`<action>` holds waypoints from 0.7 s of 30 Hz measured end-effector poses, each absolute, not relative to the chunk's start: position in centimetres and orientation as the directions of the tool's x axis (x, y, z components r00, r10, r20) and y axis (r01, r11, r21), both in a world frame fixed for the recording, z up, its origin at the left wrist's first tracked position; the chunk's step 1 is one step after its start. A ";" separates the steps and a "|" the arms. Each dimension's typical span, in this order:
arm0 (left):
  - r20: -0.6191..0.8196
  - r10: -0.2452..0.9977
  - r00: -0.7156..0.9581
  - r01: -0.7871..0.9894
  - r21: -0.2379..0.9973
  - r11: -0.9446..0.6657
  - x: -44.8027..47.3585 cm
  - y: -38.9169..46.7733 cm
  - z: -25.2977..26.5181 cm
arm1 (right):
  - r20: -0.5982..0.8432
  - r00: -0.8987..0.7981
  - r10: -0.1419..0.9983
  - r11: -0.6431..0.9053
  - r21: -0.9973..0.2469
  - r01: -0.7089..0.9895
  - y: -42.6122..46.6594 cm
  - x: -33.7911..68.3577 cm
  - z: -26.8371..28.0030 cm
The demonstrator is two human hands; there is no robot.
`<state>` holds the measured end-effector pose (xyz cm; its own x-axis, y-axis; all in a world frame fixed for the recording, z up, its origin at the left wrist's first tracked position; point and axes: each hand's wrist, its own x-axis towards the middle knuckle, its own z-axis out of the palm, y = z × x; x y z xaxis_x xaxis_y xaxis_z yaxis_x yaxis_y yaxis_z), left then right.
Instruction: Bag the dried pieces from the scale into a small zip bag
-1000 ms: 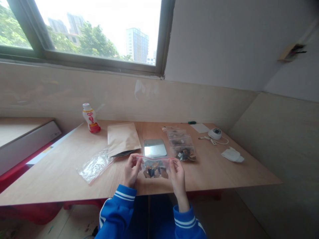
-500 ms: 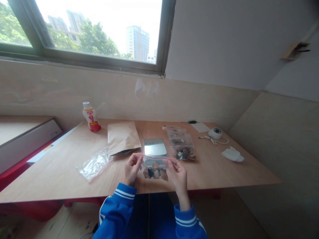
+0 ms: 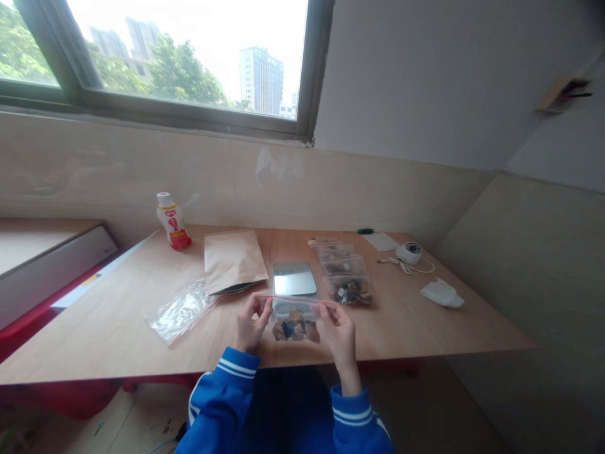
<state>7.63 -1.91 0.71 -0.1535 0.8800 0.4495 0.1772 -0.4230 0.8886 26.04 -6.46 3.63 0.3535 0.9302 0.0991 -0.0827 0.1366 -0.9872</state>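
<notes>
near the table's front edge (image 3: pixel 401 350), your left hand (image 3: pixel 252 323) and right hand (image 3: pixel 341 331) pinch the clear bag (image 3: pixel 295 328) at opposite ends, seemingly so its red seal (image 3: pixel 293 299) runs straight.

Left hand (image 3: pixel 253 324) and right hand (image 3: pixel 339 331) pinching a clear zip bag (image 3: pixel 309 309) of brownish bits by its top edge, lower middle of the frame. Shiny squarish plate (image 3: pixel 293 279) just above, filled baggies (image 3: pixel 350 291) right of it, bottle (image 3: pixel 172 222) over left.
</notes>
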 end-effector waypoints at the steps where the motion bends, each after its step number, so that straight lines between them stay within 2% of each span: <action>1: 0.438 0.888 -0.142 0.163 0.895 -0.416 7.6 -1.9 0.7 | 0.096 0.355 0.930 0.136 -0.986 -0.092 -6.4 26.0 3.5; 8: 0.362 0.932 -0.038 -0.006 0.932 -0.362 7.4 -2.0 0.8 | 0.086 0.285 0.955 0.148 -0.967 -0.206 -6.0 26.0 2.6; 12: 0.320 0.947 -0.032 -0.014 0.947 -0.320 7.6 -2.1 1.3 | 0.045 0.278 0.960 0.122 -0.957 -0.264 -6.0 25.9 2.6; 21: 0.300 0.954 -0.005 -0.031 0.954 -0.300 7.8 -2.3 1.8 | 0.022 0.299 0.954 0.092 -0.971 -0.221 -6.1 25.9 3.1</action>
